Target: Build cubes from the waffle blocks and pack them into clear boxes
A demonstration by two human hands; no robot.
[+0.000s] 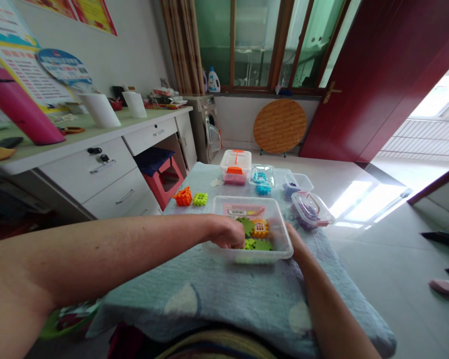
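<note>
A clear plastic tub stands on the cloth-covered table, holding green pieces and a yellow-orange piece. My left hand reaches over its left side, down among the pieces, with the fingers curled; whatever they hold is hidden. At the tub's right side is my right hand, blurred and seen partly through the plastic, its fingers not clear. Left of the tub, an orange block sits beside a lime-green block.
Behind the tub are a lidded box with orange clips and a container of blue pieces. Toward the right stand an open clear container and a lidded box of purple pieces. A desk runs along the left.
</note>
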